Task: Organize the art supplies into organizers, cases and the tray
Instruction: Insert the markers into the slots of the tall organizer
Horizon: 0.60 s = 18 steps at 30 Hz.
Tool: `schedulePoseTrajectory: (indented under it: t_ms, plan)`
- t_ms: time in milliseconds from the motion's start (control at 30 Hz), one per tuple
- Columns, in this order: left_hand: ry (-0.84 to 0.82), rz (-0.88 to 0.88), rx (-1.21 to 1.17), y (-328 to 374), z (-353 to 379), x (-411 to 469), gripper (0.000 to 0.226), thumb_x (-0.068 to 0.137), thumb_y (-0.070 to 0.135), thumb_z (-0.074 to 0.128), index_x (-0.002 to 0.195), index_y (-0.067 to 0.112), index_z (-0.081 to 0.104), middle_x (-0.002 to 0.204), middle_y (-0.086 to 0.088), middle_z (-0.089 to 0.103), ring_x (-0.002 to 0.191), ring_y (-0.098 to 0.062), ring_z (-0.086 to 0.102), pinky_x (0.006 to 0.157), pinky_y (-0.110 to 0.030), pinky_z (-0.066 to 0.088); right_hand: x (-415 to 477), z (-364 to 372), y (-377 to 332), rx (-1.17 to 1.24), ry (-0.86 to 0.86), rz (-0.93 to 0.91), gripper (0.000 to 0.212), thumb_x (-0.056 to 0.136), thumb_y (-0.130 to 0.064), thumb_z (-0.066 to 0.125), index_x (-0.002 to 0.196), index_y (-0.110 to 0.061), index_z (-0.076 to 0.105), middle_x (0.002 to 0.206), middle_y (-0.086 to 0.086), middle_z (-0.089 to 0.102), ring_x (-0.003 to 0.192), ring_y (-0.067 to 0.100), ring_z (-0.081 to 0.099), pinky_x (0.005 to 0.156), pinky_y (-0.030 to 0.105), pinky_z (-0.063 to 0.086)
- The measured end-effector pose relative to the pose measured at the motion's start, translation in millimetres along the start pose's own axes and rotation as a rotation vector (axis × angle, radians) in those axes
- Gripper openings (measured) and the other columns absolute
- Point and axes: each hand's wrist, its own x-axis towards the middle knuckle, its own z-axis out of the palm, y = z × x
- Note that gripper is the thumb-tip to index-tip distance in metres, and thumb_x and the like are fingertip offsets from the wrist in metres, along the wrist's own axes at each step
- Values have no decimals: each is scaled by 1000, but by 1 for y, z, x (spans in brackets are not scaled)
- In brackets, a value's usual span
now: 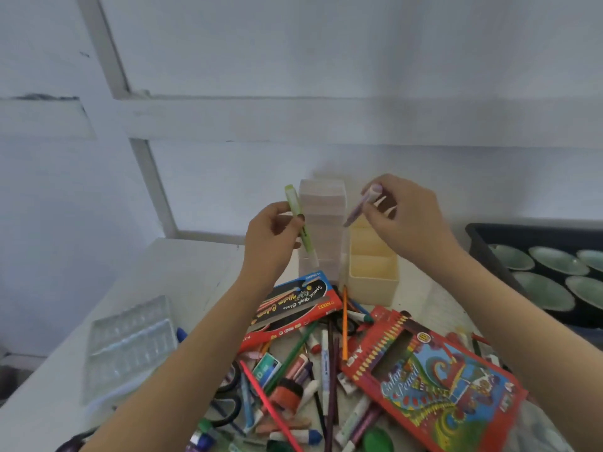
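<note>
Gripping one green highlighter (298,220) in the left hand (274,233), just before the pink organizer (324,220); pinching one purple marker (360,207) in the right hand (404,216), above the yellow organizer (373,274). Reaching over two red cases, the watercolour case (293,308) and the colour-pencil case (434,383), amid loose pens (325,363), one clear tray (130,340) lying left.

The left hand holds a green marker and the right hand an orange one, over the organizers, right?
Not quite: the right hand holds a purple marker, not orange, as the head view shows. The left hand does hold a green marker, both over the organizers.
</note>
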Motion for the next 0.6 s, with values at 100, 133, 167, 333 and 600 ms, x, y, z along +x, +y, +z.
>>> schedulePoseTrajectory:
  t_ms: [100,133,167,333,600]
  plan:
    - [34,119,37,3,0,13,21,89,3,58,103,17,52,88,-1,64,82,-20,65,64,-28,57,9,15,-5,70,156,-71,16,86,-4,60,100,-7,53,71,-21,53,71,4,54,65,7,40]
    - [48,170,47,4,0,17,22,88,2,58,102,18,51,90,-1,64,83,-18,65,66,-30,57,11,20,-5,46,175,-121,17,87,-4,59,103,-6,53,70,-23,54,70,5,53,67,7,40]
    - [60,222,52,5,0,20,23,87,0,57,100,18,51,92,-2,65,81,-13,65,68,-30,57,13,26,-4,8,173,-168,18,88,-4,57,106,-7,55,72,-21,57,70,4,52,70,9,41]
    - [44,430,130,7,5,38,25,85,-5,55,98,16,50,86,10,64,80,2,62,71,-17,50,19,47,16,-253,62,-272,31,91,-22,42,111,-9,61,83,4,68,69,25,60,66,33,44]
    - [-92,519,433,-15,19,62,25,85,6,57,109,12,54,96,-3,66,92,-20,61,79,-32,46,20,60,36,-353,-3,-219,15,84,-12,67,99,-13,70,81,9,58,65,25,55,56,31,42]
